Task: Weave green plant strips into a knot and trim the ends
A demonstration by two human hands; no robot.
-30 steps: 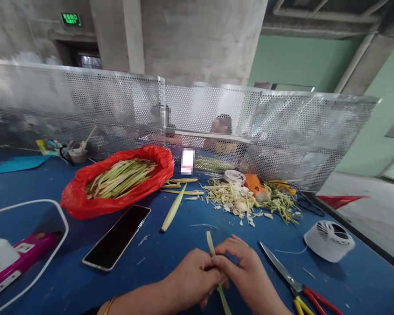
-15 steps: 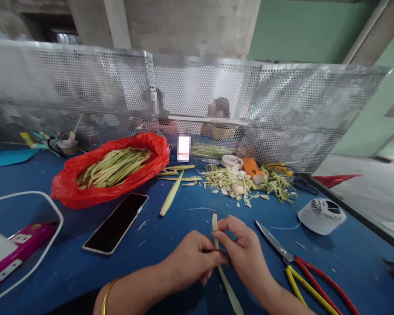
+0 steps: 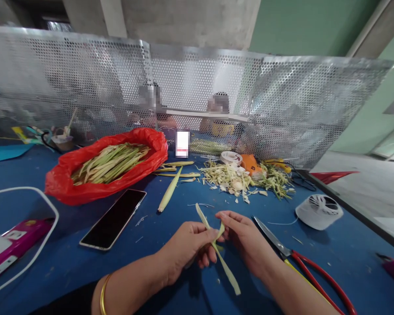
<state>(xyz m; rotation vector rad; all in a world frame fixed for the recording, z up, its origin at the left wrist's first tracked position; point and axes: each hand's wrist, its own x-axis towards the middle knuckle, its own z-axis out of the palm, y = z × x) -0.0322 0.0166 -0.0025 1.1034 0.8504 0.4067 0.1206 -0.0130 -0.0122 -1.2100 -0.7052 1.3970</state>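
Observation:
My left hand [image 3: 188,247] and my right hand [image 3: 244,238] meet over the blue table, both pinching a pale green leaf strip [image 3: 228,273]. The strip is folded between the fingertips: one end points up and to the left, the long end hangs down toward me. A gold bangle [image 3: 102,294] circles my left wrist. Just right of my right hand lie scissors [image 3: 293,258] with red and yellow handles.
A red bag [image 3: 95,190] of leaf strips sits at the left, a black phone [image 3: 113,218] beside it. Leaf trimmings [image 3: 241,179] are piled near the perforated metal screen [image 3: 282,109], with people behind it. A white fan [image 3: 318,212] stands at the right, and a pink device [image 3: 15,245] with a white cable at the left.
The straight strip between my fingers is now folded into a bend. My hands have drawn slightly apart, and the view has tilted down a little.

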